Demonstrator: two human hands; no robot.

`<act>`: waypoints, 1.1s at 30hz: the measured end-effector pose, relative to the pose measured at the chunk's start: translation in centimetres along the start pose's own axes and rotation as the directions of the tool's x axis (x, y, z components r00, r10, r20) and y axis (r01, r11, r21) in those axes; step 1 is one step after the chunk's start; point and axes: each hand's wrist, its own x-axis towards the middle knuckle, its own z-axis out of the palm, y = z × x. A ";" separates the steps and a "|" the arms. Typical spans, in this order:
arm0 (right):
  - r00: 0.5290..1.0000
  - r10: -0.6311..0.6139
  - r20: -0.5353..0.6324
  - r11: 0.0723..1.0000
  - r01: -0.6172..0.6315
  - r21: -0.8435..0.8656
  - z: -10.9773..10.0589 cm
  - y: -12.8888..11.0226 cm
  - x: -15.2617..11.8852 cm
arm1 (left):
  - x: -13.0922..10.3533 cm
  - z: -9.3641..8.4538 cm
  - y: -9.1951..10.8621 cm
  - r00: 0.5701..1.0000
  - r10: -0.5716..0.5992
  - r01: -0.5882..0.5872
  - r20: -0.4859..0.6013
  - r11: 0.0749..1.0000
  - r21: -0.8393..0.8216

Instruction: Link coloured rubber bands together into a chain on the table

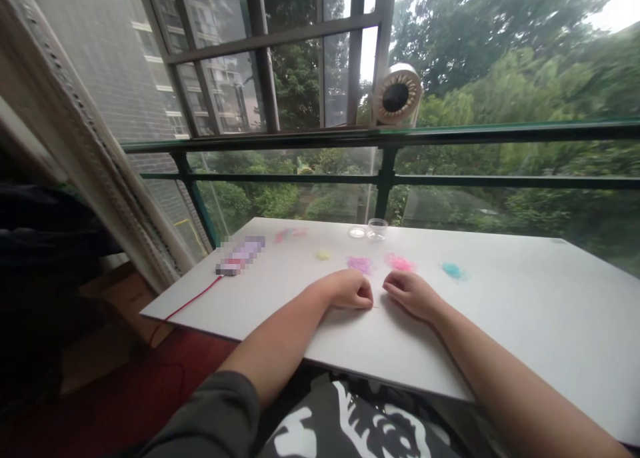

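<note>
My left hand [351, 289] rests on the white table [525, 311] with its fingers curled together. A tiny thin thing [375, 305] shows at its fingertips, too small to name. A short gap to the right, my right hand [411, 294] is also closed, fingertips pinched; whatever it may hold is hidden. Just beyond the left hand lies a loose purple pile [360, 265] of small pieces. A pink pile [400, 263] sits behind the right hand, and a teal pile [454, 271] is farther right. The pieces are too blurred to identify.
A small yellow pile [323, 255] and a pink-orange scatter [290, 233] lie farther left. Near the back edge stand a clear round tub [377, 229] and a lid [357, 233]. A blurred-out phone [241, 255] trails a red cable [193, 300]. Behind runs a green railing [300, 177] carrying a round fan [397, 95].
</note>
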 end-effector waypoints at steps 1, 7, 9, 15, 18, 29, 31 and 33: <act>1.000 -0.009 0.009 1.000 0.009 0.004 0.0 0.0 -0.1 | 0.1 0.1 -0.1 1.000 0.003 -0.003 -0.024 1.000 -0.001; 0.995 -0.065 0.071 0.997 0.061 0.055 -0.2 -0.6 -0.4 | 0.8 0.7 -0.5 0.983 -0.029 0.023 -0.180 0.999 -0.036; 0.994 -0.071 0.078 0.996 0.067 0.054 -0.1 -0.7 -0.4 | 1.0 1.0 -0.6 0.976 -0.028 0.017 -0.218 0.999 -0.051; 0.997 -0.071 0.039 0.995 0.068 0.073 0.1 -0.7 -0.2 | 1.3 1.4 -0.7 0.967 -0.019 -0.003 -0.252 0.996 -0.088; 0.997 -0.073 0.031 0.994 0.070 0.079 0.0 -0.9 -0.2 | 1.2 1.4 -0.8 0.971 -0.017 -0.010 -0.240 0.994 -0.113; 0.998 -0.068 -0.001 0.993 0.068 0.099 0.0 -1.0 -0.2 | 1.0 1.0 -0.5 0.974 -0.028 0.001 -0.223 0.992 -0.123; 0.998 -0.067 0.000 0.992 0.066 0.105 0.1 -0.8 -0.1 | 1.0 0.9 -0.5 0.972 -0.034 0.003 -0.231 0.991 -0.134; 0.998 -0.063 -0.001 0.992 0.062 0.108 0.1 -0.7 -0.1 | 1.0 0.8 -0.6 0.971 -0.033 -0.002 -0.237 0.989 -0.146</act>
